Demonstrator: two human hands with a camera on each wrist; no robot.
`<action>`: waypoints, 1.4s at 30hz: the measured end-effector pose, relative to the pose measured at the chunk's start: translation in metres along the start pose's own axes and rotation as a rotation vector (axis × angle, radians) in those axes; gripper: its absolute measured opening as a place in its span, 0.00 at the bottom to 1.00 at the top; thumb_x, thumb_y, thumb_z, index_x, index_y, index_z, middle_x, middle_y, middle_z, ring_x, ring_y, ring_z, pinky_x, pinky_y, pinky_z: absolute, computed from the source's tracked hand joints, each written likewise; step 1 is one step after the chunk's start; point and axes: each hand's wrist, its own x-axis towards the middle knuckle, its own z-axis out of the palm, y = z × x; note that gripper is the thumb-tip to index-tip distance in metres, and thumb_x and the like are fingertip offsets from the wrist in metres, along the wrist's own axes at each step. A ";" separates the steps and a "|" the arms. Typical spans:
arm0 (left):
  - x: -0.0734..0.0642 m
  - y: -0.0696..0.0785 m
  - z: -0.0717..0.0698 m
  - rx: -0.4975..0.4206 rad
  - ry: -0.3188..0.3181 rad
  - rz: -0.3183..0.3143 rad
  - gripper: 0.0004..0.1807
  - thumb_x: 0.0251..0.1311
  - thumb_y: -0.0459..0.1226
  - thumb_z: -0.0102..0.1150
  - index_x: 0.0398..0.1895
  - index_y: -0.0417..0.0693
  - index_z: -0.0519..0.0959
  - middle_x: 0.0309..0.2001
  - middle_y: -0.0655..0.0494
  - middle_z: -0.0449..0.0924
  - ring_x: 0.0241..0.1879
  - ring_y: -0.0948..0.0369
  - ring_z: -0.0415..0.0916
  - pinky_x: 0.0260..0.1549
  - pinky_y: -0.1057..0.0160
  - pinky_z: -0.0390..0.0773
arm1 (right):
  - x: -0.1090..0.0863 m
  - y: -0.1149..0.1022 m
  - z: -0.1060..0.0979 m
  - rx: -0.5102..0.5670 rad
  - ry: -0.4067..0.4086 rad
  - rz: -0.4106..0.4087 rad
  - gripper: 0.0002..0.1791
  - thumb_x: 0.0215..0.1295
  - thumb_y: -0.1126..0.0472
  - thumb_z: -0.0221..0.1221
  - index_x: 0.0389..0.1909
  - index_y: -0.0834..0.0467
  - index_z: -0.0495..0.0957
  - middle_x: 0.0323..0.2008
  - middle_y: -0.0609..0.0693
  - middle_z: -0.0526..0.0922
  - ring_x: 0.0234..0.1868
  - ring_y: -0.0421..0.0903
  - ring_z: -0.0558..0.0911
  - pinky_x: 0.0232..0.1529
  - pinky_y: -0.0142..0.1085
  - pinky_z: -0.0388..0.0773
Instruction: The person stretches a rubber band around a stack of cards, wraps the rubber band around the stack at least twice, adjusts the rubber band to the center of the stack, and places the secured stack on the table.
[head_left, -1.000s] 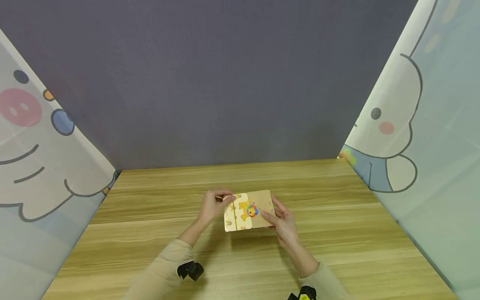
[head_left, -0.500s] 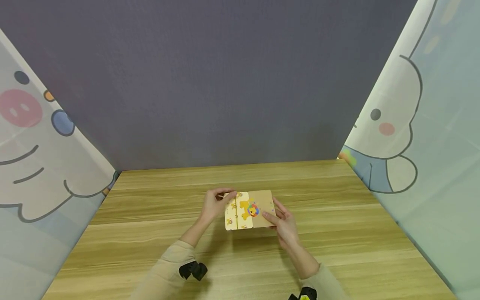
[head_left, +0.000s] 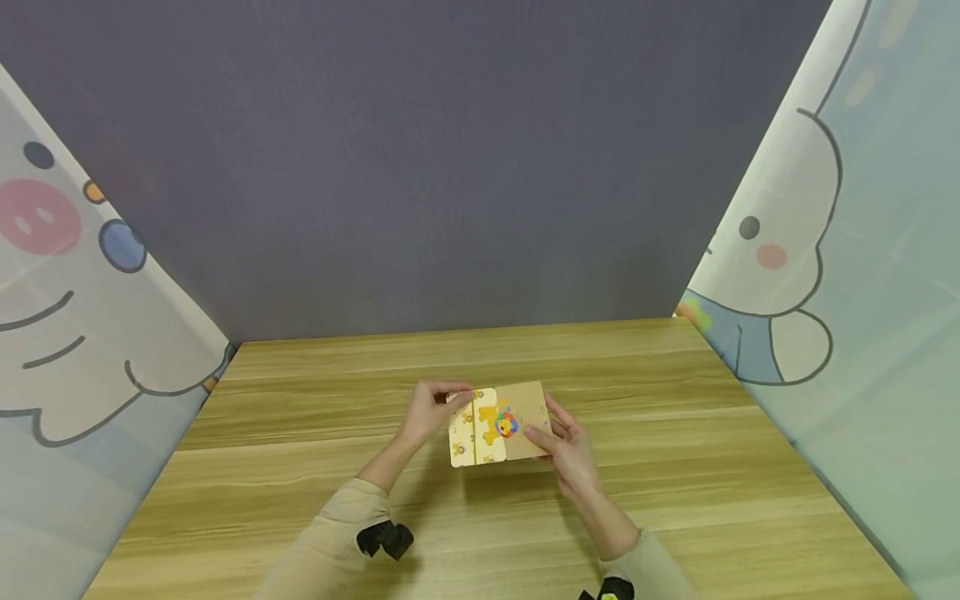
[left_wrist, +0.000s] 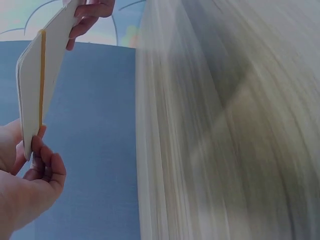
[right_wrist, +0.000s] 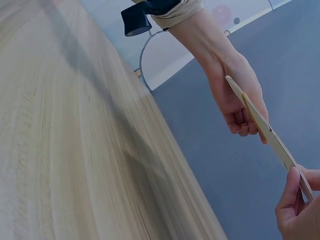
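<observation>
In the head view, well inside the worktop's (head_left: 697,467) edges, the left hand (head_left: 427,415) pinches the raised booklet (head_left: 491,427) at its left, the right hand (head_left: 573,454) its right. Left wrist: a gap parts booklet from worktop. Right wrist: booklet edge-on.

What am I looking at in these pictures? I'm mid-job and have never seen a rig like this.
There's no machine here: a person works bare-handed. The widest picture comes from a camera worn on the head, looking forward and down. The other two come from one camera on each wrist, seeing the work from the side. The left hand pinches one end of a thin printed booklet, which has a yellow band near that end; the right hand grips the other end. The booklet is held up above the wood-grain table, not resting on it; shadows fall across the surface.
</observation>
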 end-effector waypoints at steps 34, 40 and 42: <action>-0.001 0.015 0.003 -0.023 -0.070 0.030 0.09 0.53 0.28 0.57 0.36 0.28 0.78 0.40 0.37 0.77 0.44 0.46 0.74 0.44 0.55 0.74 | -0.003 0.001 0.005 -0.049 0.025 0.004 0.34 0.51 0.76 0.58 0.61 0.59 0.61 0.40 0.62 0.78 0.28 0.46 0.81 0.23 0.30 0.78; 0.006 -0.001 0.006 0.032 -0.038 0.046 0.09 0.53 0.32 0.59 0.36 0.36 0.81 0.37 0.45 0.80 0.38 0.54 0.76 0.36 0.63 0.77 | -0.004 0.001 0.005 -0.052 0.037 0.007 0.34 0.52 0.75 0.58 0.62 0.59 0.61 0.40 0.61 0.78 0.28 0.46 0.81 0.21 0.29 0.77; 0.008 -0.004 0.007 0.071 -0.022 0.051 0.09 0.53 0.34 0.60 0.36 0.39 0.82 0.34 0.49 0.81 0.34 0.58 0.76 0.31 0.67 0.77 | -0.003 0.001 0.005 -0.051 0.039 0.008 0.34 0.52 0.75 0.58 0.62 0.59 0.60 0.40 0.61 0.78 0.28 0.45 0.81 0.21 0.29 0.76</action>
